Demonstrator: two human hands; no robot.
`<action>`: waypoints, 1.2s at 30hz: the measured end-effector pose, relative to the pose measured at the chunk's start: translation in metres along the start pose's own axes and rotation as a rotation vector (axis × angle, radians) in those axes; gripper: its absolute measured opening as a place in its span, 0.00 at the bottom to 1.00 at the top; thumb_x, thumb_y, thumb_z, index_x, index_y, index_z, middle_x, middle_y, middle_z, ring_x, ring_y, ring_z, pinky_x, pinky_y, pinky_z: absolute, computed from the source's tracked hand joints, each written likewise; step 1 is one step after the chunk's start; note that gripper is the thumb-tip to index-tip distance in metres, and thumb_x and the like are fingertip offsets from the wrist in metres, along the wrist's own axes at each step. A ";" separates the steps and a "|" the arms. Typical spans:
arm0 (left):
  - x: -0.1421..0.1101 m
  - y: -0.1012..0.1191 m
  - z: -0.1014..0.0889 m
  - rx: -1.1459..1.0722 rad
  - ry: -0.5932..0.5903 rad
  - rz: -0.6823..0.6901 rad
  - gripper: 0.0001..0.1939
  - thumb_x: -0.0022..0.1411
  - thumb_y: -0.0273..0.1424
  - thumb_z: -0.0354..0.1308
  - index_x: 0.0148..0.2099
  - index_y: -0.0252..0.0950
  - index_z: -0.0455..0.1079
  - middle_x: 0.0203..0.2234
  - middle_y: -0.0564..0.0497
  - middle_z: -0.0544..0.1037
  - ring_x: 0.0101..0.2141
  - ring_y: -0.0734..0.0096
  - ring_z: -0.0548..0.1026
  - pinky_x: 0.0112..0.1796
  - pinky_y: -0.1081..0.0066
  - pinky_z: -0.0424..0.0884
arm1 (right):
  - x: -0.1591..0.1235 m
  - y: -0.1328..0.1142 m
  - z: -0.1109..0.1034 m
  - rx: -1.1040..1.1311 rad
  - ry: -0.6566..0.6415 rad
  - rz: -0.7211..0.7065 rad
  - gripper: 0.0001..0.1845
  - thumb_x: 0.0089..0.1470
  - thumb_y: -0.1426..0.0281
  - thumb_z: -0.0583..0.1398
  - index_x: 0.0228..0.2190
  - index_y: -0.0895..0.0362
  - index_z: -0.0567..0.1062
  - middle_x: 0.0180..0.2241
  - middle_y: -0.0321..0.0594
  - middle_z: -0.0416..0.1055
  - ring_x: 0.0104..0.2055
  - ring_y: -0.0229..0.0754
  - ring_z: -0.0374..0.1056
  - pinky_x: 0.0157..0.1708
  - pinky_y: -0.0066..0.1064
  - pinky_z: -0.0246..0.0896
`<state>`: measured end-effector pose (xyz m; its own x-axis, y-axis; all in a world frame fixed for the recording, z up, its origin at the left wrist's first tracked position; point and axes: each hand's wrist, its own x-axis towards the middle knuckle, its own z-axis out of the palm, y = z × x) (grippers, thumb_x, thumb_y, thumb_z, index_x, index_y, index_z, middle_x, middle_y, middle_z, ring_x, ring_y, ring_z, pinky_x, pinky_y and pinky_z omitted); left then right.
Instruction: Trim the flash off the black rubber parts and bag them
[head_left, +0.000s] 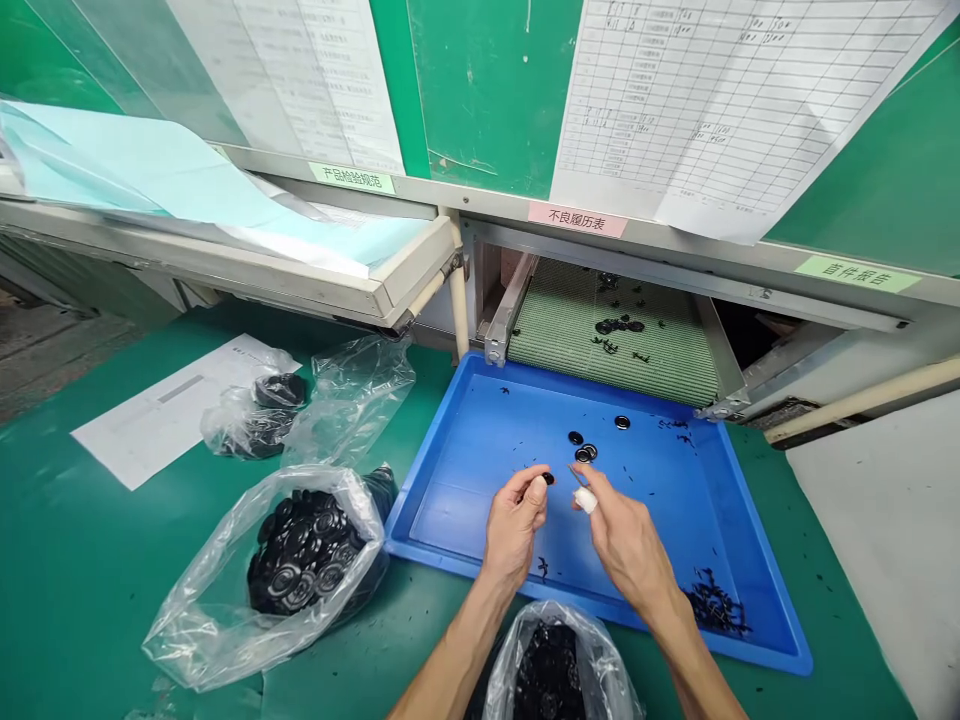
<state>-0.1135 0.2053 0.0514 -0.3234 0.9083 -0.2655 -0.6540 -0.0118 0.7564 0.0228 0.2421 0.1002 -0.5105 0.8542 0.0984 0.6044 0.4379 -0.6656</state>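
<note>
Over the blue tray point(480, 430), my left hand point(516, 525) pinches a small black round part point(548, 479) between thumb and fingertips. Just to the right, my right hand point(624, 525) is closed on a thin pointed tool point(575, 474), its exact kind too small to make out. White wrapping point(585, 499) shows by the right thumb; I cannot tell whether it is on the thumb or the tool. Several black rings point(622, 423) lie on the tray floor beyond my hands. A pile of thin black scraps point(714, 605) sits in the tray's near right corner.
Left of the tray stands an open plastic bag of black rings point(300, 555). Another open bag point(551, 670) is below my forearms. A green conveyor belt point(555, 300) carrying black parts ends at the tray's far edge. Smaller bags point(262, 420) and a paper sheet point(161, 415) lie left.
</note>
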 end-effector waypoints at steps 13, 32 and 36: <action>-0.013 0.005 0.004 -0.175 -0.060 -0.122 0.17 0.53 0.33 0.65 0.43 0.31 0.69 0.33 0.47 0.74 0.19 0.87 0.55 0.17 0.82 0.47 | -0.018 -0.005 0.013 -0.153 0.080 -0.036 0.21 0.57 0.75 0.46 0.48 0.56 0.71 0.44 0.44 0.73 0.43 0.42 0.70 0.44 0.34 0.65; -0.026 -0.003 0.019 -0.306 -0.050 -0.231 0.13 0.52 0.29 0.65 0.38 0.32 0.66 0.38 0.45 0.75 0.18 0.89 0.55 0.14 0.86 0.47 | -0.041 -0.012 0.014 -0.244 0.144 0.030 0.20 0.56 0.77 0.47 0.45 0.56 0.73 0.36 0.43 0.73 0.38 0.41 0.70 0.37 0.30 0.65; -0.030 -0.001 0.021 -0.273 -0.068 -0.240 0.17 0.53 0.30 0.65 0.44 0.32 0.68 0.41 0.43 0.74 0.19 0.89 0.56 0.14 0.85 0.48 | -0.044 -0.011 0.014 -0.262 0.150 0.033 0.20 0.57 0.76 0.47 0.45 0.57 0.73 0.37 0.44 0.73 0.39 0.42 0.70 0.39 0.31 0.65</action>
<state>-0.0892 0.1871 0.0708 -0.0978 0.9244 -0.3687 -0.8673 0.1025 0.4871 0.0298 0.1953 0.0925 -0.4038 0.8925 0.2010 0.7664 0.4500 -0.4584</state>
